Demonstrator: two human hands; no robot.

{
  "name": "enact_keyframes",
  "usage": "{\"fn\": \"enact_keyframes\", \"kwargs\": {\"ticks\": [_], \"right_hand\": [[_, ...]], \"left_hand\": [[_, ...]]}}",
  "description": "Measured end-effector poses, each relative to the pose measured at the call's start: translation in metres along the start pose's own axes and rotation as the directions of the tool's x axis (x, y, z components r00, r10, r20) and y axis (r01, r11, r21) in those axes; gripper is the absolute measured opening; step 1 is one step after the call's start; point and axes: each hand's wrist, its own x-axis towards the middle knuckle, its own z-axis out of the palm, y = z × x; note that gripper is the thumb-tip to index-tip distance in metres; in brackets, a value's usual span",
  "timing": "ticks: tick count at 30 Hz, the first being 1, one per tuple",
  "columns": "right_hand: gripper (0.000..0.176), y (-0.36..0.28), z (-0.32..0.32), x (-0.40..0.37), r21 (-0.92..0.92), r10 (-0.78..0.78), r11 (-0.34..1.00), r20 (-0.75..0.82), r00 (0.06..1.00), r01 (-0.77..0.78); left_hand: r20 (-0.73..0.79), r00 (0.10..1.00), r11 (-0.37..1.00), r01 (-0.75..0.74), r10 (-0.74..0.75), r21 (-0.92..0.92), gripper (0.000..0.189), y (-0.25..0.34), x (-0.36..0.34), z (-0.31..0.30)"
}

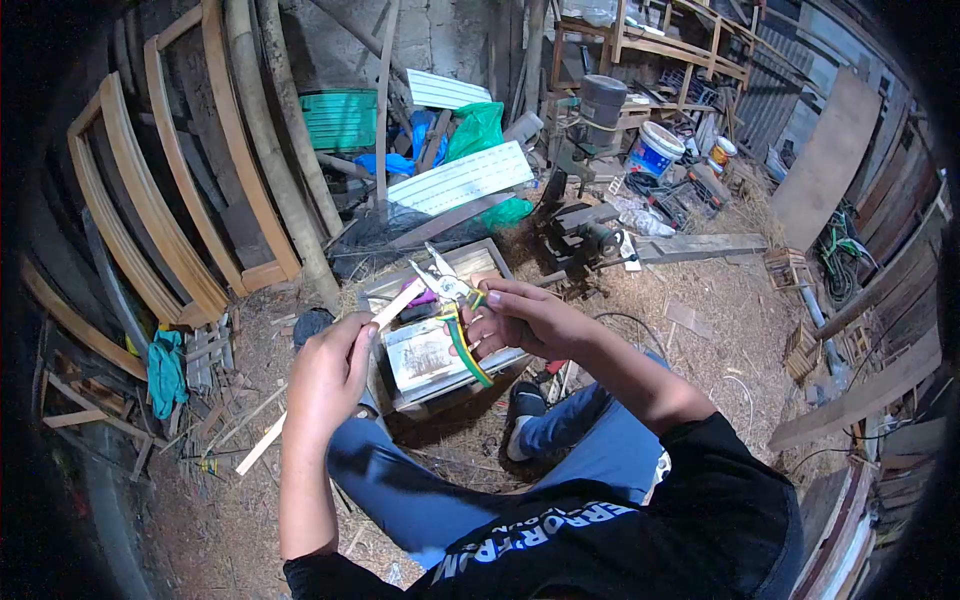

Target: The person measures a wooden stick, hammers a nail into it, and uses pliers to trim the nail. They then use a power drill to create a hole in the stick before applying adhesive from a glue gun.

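Note:
My left hand [335,365] is closed around a thin, pale wooden strip [262,447]. The strip slants up to the right, and its upper end comes out past my thumb close to the pliers' head. Pliers [466,352] with green and yellow handles are in my right hand [525,318], fingers wrapped at the handles. Their metal jaws stand apart and point up to the left, beside the strip's end. Below both hands is a wooden box [425,395] with a pale, worn board on top. A purple object [421,294] lies on it, partly covered by the pliers and strip.
Wooden frames [175,240] lean at the left. A bench vise [600,240] stands beyond the box, with buckets [657,148] behind it. Long planks [860,385] line the right side. Shavings and scraps cover the floor [640,345] around my legs.

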Motion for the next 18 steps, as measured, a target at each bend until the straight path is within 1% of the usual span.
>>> {"fn": "enact_keyframes", "kwargs": {"ticks": [3,4,6,7,8,9,10,11,12,14,15,16,18], "right_hand": [[0.029,-0.002,0.005,-0.01,-0.153,-0.051,0.988,-0.107,0.993,0.034],[0.025,-0.003,0.007,-0.011,-0.189,-0.085,0.98,-0.122,0.989,0.061],[0.024,0.001,-0.015,-0.009,-0.2,-0.117,0.975,-0.085,0.989,0.098],[0.024,-0.002,-0.015,-0.008,-0.203,-0.137,0.972,-0.072,0.988,0.12],[0.018,-0.004,-0.01,-0.009,-0.197,-0.134,0.975,-0.166,0.977,0.1],[0.017,-0.004,-0.013,-0.007,-0.458,-0.223,0.882,-0.191,0.956,0.115],[0.018,-0.002,-0.019,-0.004,-0.683,-0.315,0.723,-0.19,0.93,0.106],[0.019,0.0,-0.022,-0.002,-0.855,-0.402,0.513,-0.165,0.901,0.072],[0.021,-0.001,-0.019,-0.002,-0.958,-0.514,0.275,-0.078,0.854,0.077],[0.022,0.0,-0.02,0.004,-0.98,-0.641,0.0,0.152,0.752,0.198],[0.022,0.0,-0.021,0.007,-0.96,-0.675,-0.143,0.273,0.685,0.241],[0.025,-0.002,-0.02,0.007,-0.959,-0.657,-0.185,0.282,0.699,0.213],[0.025,-0.001,-0.02,0.01,-0.934,-0.657,-0.302,0.348,0.669,0.189]], "left_hand": [[-0.03,0.998,0.999,0.049,-0.049,-0.019,0.022,0.003,0.001,0.001],[-0.037,0.997,0.998,0.063,-0.063,-0.016,0.022,0.002,0.002,0.003],[-0.044,0.995,0.996,0.087,-0.087,-0.01,0.022,-0.001,0.002,0.008],[-0.059,0.995,0.997,0.079,-0.078,0.015,0.022,0.002,0.002,0.01],[-0.073,0.995,0.997,0.068,-0.065,0.04,0.022,0.007,0.001,0.014],[-0.087,0.995,0.996,0.055,-0.05,0.065,0.022,0.012,0.001,0.016],[-0.034,0.996,0.996,0.084,-0.083,0.037,0.021,0.018,0.003,0.017],[-0.041,0.997,0.997,0.072,-0.071,0.029,0.021,0.02,0.004,0.02],[-0.046,0.997,0.998,0.063,-0.062,0.021,0.021,0.02,0.005,0.025],[-0.05,0.998,0.999,0.028,-0.027,0.026,0.022,0.025,0.005,0.028],[-0.054,0.998,0.999,0.021,-0.019,0.044,0.022,0.027,0.005,0.028],[-0.061,0.998,0.998,0.013,-0.009,0.064,0.022,0.029,0.006,0.028],[-0.064,0.998,0.995,0.01,-0.003,0.101,0.022,0.03,0.006,0.028]]}}
